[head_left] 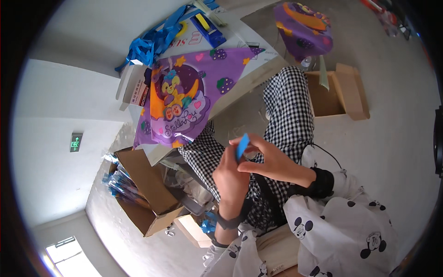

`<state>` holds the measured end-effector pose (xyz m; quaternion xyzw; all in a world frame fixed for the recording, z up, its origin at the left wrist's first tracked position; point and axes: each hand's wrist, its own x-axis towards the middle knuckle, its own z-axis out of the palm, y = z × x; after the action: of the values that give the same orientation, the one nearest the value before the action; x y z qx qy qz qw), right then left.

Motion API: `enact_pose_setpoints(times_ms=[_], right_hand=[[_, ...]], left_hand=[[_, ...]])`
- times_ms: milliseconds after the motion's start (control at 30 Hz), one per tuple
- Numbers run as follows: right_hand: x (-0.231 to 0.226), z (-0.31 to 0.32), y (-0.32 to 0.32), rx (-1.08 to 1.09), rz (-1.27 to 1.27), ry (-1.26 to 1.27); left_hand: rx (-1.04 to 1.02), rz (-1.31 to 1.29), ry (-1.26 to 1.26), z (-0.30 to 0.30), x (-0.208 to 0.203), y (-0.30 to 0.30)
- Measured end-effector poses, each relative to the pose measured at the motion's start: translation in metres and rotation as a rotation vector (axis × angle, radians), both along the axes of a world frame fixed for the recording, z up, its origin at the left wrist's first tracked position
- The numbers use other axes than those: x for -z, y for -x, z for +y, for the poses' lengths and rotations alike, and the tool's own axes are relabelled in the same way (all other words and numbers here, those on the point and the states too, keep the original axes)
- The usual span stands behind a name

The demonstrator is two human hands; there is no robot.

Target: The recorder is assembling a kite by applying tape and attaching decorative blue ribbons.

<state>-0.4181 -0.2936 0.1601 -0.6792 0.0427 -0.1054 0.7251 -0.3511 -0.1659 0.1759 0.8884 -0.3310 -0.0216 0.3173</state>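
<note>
A short blue strip [242, 146], like a bit of ribbon, sticks up between my two hands above my lap. My left hand [228, 176] is closed around its lower part. My right hand [267, 159] reaches over from the right, with its fingers curled against the strip and the left hand's fingertips. The lower end of the strip is hidden by the fingers. Ahead of the hands, a purple triangular cloth [221, 74] printed with a cartoon figure, moon and stars drapes over the table's near edge.
On the table [270, 64] lie a tangle of blue ribbon [150, 45] and a blue tape dispenser [207, 28]. A cardboard box [145, 194] of plastic-wrapped things stands at left. Another open box [327, 94] sits at right, near a purple-covered stool [304, 32].
</note>
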Motion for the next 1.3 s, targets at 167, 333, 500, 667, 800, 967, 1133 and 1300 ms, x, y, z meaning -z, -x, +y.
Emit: enact_pose_setpoints(times_ms=[167,333,500,667,800,967,1133,1300], right_hand=[[-0.004,-0.006,-0.004,0.192,0.039,-0.099],[-0.001,-0.03,0.0,0.213,0.172,-0.318],[-0.004,-0.063,0.003,0.267,0.025,-0.579],[-0.006,-0.092,0.014,0.311,0.057,-0.452],[-0.002,-0.113,0.017,0.32,0.001,-0.599],[-0.002,-0.123,0.0,0.331,-0.109,-0.73],[-0.003,-0.126,-0.015,0.109,0.029,-0.668],[-0.011,-0.104,-0.038,0.282,0.051,-0.512]], left_hand=[[-0.017,-0.034,-0.029,-0.026,0.0,0.01],[0.101,0.612,0.266,-0.034,-0.013,0.008],[-0.017,1.09,0.557,-0.058,-0.01,-0.002],[0.019,1.353,0.704,-0.098,0.006,-0.019],[0.077,1.501,0.694,-0.127,0.006,-0.028],[0.111,1.343,0.664,-0.147,0.0,-0.034],[0.269,1.501,0.653,-0.141,0.015,-0.055],[0.219,1.301,0.659,-0.115,0.021,-0.068]])
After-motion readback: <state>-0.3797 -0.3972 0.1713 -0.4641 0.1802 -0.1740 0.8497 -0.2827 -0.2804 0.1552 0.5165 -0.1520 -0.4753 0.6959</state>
